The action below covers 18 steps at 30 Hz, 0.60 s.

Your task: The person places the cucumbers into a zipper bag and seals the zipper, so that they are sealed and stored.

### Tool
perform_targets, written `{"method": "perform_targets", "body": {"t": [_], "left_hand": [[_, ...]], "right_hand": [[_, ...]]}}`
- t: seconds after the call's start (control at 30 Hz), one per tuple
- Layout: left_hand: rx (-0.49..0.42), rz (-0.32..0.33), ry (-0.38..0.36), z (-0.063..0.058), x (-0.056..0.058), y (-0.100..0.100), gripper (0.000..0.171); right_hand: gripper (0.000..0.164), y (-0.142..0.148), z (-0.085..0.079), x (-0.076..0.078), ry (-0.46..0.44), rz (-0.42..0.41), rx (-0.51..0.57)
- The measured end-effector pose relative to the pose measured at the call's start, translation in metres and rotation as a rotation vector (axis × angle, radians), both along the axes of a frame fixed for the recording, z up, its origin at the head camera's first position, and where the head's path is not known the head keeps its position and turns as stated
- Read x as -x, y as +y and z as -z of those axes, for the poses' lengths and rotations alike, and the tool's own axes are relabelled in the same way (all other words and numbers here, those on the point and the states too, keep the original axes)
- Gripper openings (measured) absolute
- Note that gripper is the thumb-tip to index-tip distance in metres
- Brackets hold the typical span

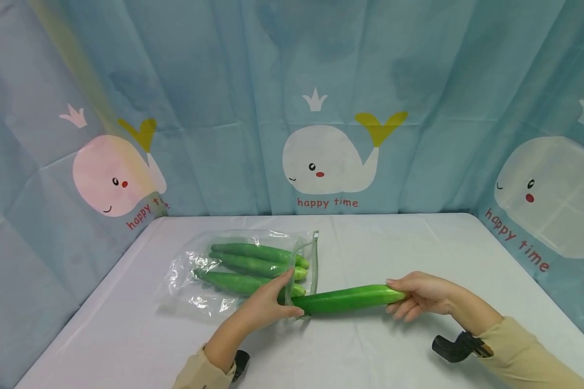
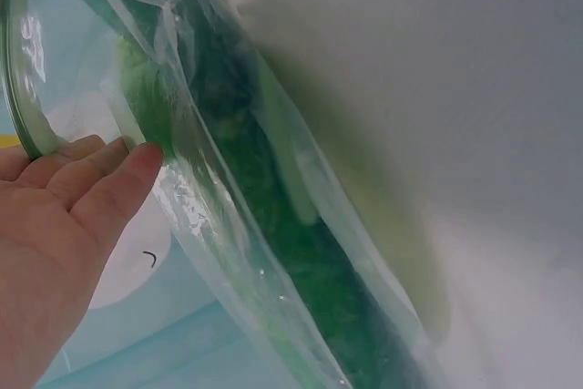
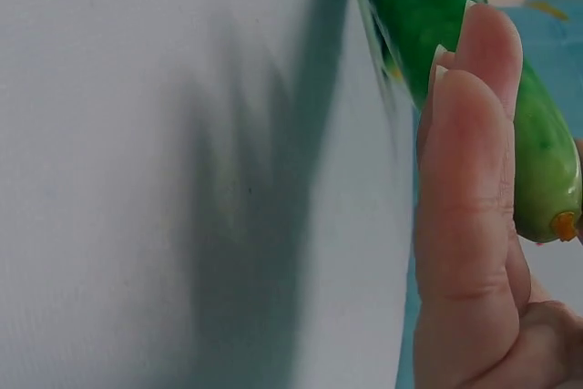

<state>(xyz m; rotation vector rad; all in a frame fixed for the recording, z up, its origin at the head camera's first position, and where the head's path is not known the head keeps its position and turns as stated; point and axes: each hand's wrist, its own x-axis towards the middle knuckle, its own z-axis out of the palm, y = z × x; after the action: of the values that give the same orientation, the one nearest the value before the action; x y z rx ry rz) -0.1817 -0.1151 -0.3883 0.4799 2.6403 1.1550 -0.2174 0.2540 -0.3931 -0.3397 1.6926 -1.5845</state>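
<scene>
My right hand grips the pale end of a long green cucumber, between thumb and fingers. The cucumber's other end lies inside the mouth of a clear zip bag. My left hand holds the bag at its open edge, thumb below and fingers above. Three more cucumbers lie side by side in the bag, their lighter ends toward the opening. In the left wrist view the fingertips rest against the film. The right wrist view shows the cucumber's orange-brown tip beside my fingers.
A white-covered table lies under everything. Light blue curtains with whale prints stand behind it and along both sides. A black strap device is on my right wrist.
</scene>
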Motion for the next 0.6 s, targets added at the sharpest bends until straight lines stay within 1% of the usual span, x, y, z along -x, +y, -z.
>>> {"method": "perform_targets", "body": {"t": [0.3, 0.6], "left_hand": [[-0.005, 0.011, 0.012, 0.000, 0.001, 0.001, 0.091], [-0.020, 0.018, 0.001, 0.000, 0.000, 0.000, 0.092]], "right_hand": [[0.041, -0.017, 0.005, -0.001, -0.008, -0.004, -0.020], [0.041, -0.033, 0.009, -0.004, -0.027, 0.008, -0.051]]}}
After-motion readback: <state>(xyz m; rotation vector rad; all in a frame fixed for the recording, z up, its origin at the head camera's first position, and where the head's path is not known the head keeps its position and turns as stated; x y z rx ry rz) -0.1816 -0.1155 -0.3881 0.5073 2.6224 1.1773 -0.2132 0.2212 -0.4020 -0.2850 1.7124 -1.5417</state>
